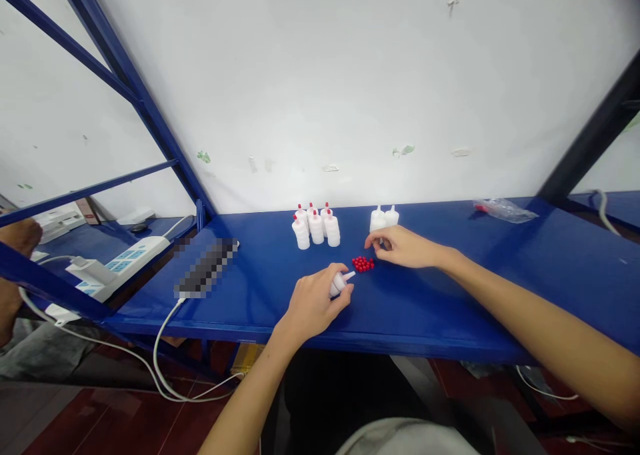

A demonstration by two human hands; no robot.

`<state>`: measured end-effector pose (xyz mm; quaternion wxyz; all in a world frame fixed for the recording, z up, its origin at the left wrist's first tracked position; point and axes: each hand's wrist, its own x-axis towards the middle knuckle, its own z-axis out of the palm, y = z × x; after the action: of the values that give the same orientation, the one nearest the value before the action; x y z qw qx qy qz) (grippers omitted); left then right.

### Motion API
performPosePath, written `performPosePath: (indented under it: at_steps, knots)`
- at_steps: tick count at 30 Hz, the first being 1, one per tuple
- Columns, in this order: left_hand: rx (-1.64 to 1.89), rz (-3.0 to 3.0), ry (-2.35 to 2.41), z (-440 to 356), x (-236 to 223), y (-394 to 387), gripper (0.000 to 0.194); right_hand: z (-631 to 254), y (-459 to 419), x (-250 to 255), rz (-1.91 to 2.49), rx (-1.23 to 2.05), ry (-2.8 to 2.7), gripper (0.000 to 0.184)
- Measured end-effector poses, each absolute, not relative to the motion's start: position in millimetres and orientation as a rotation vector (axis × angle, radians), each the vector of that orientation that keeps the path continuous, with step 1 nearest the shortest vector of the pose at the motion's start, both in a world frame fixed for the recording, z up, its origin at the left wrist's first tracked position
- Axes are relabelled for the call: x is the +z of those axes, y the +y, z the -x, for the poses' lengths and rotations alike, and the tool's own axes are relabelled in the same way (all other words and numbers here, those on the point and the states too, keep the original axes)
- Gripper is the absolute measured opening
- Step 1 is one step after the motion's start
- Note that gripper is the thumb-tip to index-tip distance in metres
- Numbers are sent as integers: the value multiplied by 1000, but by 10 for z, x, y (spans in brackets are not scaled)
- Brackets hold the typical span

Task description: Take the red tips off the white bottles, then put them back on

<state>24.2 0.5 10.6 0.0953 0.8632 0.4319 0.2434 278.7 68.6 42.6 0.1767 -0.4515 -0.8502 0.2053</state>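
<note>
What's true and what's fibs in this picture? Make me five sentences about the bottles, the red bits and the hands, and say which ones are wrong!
1. The left hand is holding a white bottle. True.
2. That held bottle already has a red cap on. False: its white tip is bare.
3. The loose red caps lie in a little pile on the blue table. True.
4. The right hand is far away from the pile. False: it is right beside it.
5. Six red-tipped bottles stand together in a group. True.
</note>
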Motion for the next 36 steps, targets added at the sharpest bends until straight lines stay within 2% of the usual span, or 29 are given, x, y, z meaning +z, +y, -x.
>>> performPosePath:
  at_steps: [2, 6, 10, 13, 16, 20, 26, 29, 31, 34, 36]
  knots:
    - [713, -2552, 1290, -236, 100, 11, 26, -2719, 608, 426, 1187, 495, -2370, 19]
    - [700, -2547, 1242, -220, 88, 22, 27, -2453, 399, 330, 899, 560, -2442, 25]
    - [723, -2515, 1204, -210, 83, 20, 30, -2303, 308, 281, 810, 435, -2435, 29]
    - [756, -2487, 1275, -209, 78, 16, 26, -2424, 381, 380, 1096, 105, -2411, 31]
    - [818, -2444, 1326, -211, 62, 26, 18, -2649, 517, 478, 1645, -259, -2460, 35]
    - [942, -2431, 1294, -216, 34, 63, 18, -2881, 687, 438, 2096, -226, -2480, 42]
    - [822, -2459, 1321, -219, 34, 64, 24, -2963, 757, 432, 2157, -208, -2300, 49]
    - [823, -2458, 1288, -217, 40, 43, 22, -2883, 664, 523, 2012, -248, -2274, 43]
    - [833, -2472, 1253, -216, 36, 37, 20, -2763, 561, 543, 1701, -179, -2391, 39]
    - [826, -2520, 1207, -211, 20, 41, 17, -2522, 398, 461, 1125, 154, -2574, 32]
    - [817, -2536, 1189, -206, 12, 48, 15, -2380, 319, 363, 892, 339, -2604, 32]
